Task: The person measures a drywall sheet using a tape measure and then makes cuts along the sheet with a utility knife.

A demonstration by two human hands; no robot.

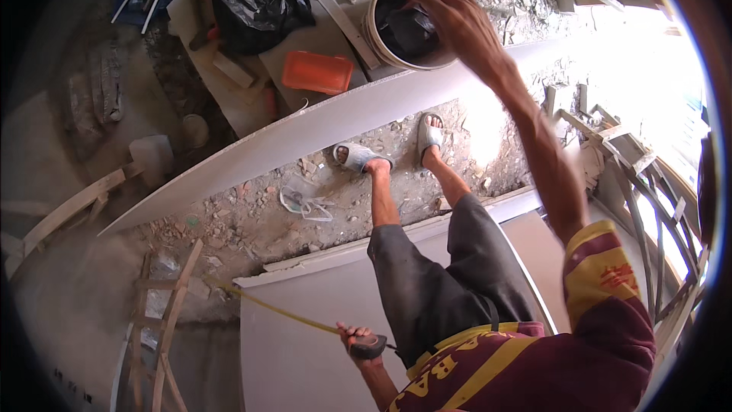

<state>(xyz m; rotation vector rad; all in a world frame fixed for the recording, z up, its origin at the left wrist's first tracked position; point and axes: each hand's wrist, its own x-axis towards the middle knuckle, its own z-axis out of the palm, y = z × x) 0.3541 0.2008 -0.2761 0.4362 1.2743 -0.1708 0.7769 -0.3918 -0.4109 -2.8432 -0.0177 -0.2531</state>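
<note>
Dusty, rubble-strewn floor (229, 233), with glaring daylight (637, 61) toward the right.

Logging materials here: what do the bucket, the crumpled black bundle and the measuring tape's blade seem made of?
Bucket: probably plastic, pale and dull, with a thick rounded rim. Black bundle: likely thin plastic film, glossy, with crinkled highlights. Blade: perhaps yellow-coated metal, thin and nearly straight; its sheen is unclear.
</note>
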